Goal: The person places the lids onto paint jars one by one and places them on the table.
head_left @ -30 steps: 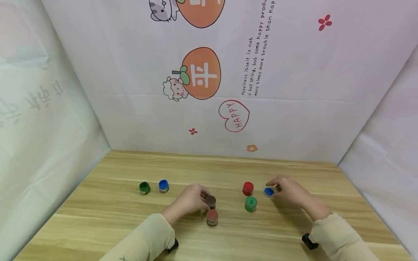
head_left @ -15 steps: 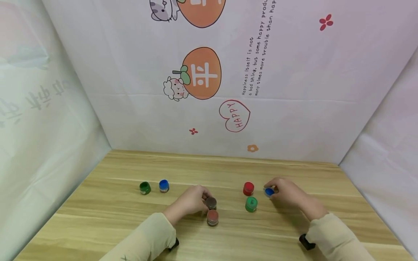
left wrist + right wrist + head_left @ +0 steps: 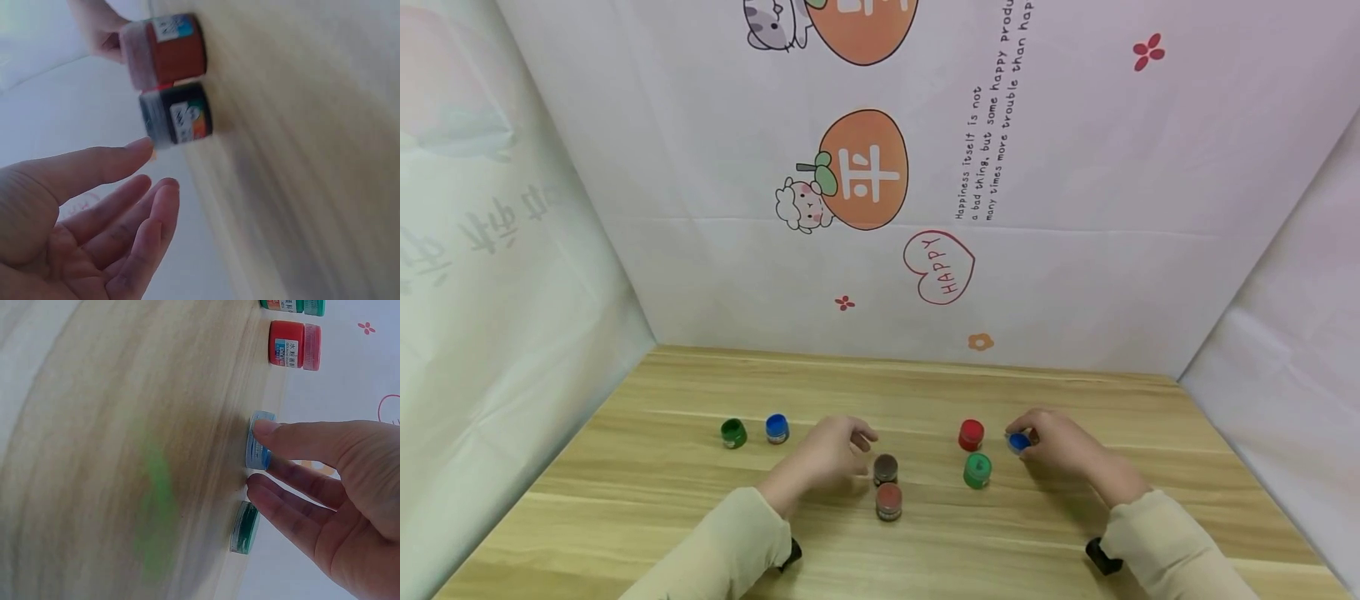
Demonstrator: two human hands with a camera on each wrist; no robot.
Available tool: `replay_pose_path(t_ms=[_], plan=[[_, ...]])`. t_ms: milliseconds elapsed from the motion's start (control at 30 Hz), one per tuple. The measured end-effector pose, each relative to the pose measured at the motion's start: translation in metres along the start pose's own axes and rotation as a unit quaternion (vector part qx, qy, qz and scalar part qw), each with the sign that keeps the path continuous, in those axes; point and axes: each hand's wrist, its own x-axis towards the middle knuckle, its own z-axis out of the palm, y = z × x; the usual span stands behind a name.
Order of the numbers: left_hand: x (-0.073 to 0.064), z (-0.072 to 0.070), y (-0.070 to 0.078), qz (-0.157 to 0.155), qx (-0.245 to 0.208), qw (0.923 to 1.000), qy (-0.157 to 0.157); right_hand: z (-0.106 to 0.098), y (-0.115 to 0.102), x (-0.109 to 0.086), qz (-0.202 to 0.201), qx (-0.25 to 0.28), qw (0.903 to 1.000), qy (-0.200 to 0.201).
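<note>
My left hand [image 3: 825,457] has its fingers spread loosely and holds nothing. Just right of it stands a dark brown paint jar [image 3: 886,469], apart from the fingertips; the left wrist view shows this dark jar [image 3: 178,115] near the thumb. In front of it is a reddish-brown paint jar [image 3: 889,502]. On the right, my right hand [image 3: 1063,446] pinches a blue jar lid [image 3: 1018,442] between thumb and fingers. The right wrist view shows the thumb on the blue lid [image 3: 257,447], low at the tabletop. Beside it there lies a dark green lid [image 3: 244,528], hidden in the head view.
A red paint jar [image 3: 971,434] and a green paint jar [image 3: 977,471] stand left of my right hand. At the left are a dark green jar [image 3: 733,432] and a blue jar [image 3: 777,428], both seemingly lidless. A printed white sheet [image 3: 1075,208] rises behind the wooden table [image 3: 625,500].
My left hand has let go of the dark brown jar and drawn back leftward. The right hand has closed its fingers onto the blue lid.
</note>
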Motion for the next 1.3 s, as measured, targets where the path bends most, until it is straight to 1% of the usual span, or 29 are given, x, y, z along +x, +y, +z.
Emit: replay_pose_path(t_ms=[100, 300, 433, 533, 633, 700, 867, 1000, 1100, 1200, 1300], plan=[[-0.002, -0.009, 0.000, 0.005, -0.003, 0.9998, 0.021, 0.000, 0.000, 0.001, -0.001, -0.002, 1.0000, -0.001], [-0.007, -0.028, -0.003, -0.017, -0.012, 0.9973, 0.070, 0.001, 0.000, 0.002, 0.000, -0.003, 1.0000, -0.006], [-0.010, -0.038, -0.008, -0.026, 0.003, 0.9940, 0.106, 0.000, 0.001, 0.002, -0.002, -0.002, 1.0000, -0.006], [-0.014, -0.046, -0.012, -0.044, 0.019, 0.9915, 0.121, 0.001, 0.002, 0.002, -0.004, -0.004, 1.0000, -0.004], [-0.018, -0.054, -0.017, -0.064, 0.039, 0.9893, 0.125, 0.000, 0.001, 0.001, -0.007, -0.005, 1.0000, -0.001], [-0.021, -0.060, -0.021, -0.070, 0.055, 0.9881, 0.125, 0.000, 0.001, 0.001, -0.006, -0.005, 1.0000, 0.000], [-0.022, -0.068, -0.036, -0.066, 0.099, 0.9852, 0.123, -0.001, 0.000, 0.000, -0.006, -0.004, 1.0000, 0.000], [-0.019, -0.071, -0.045, -0.072, 0.139, 0.9812, 0.113, -0.001, 0.000, -0.001, -0.009, -0.007, 0.9999, 0.000], [-0.017, -0.072, -0.050, -0.087, 0.165, 0.9768, 0.104, -0.002, -0.001, -0.001, -0.008, -0.009, 0.9999, 0.000], [-0.014, -0.071, -0.053, -0.105, 0.182, 0.9729, 0.096, -0.003, -0.002, -0.002, -0.002, -0.012, 0.9999, 0.000], [-0.011, -0.070, -0.056, -0.113, 0.201, 0.9689, 0.090, -0.004, -0.003, -0.003, 0.000, -0.016, 0.9999, 0.001]])
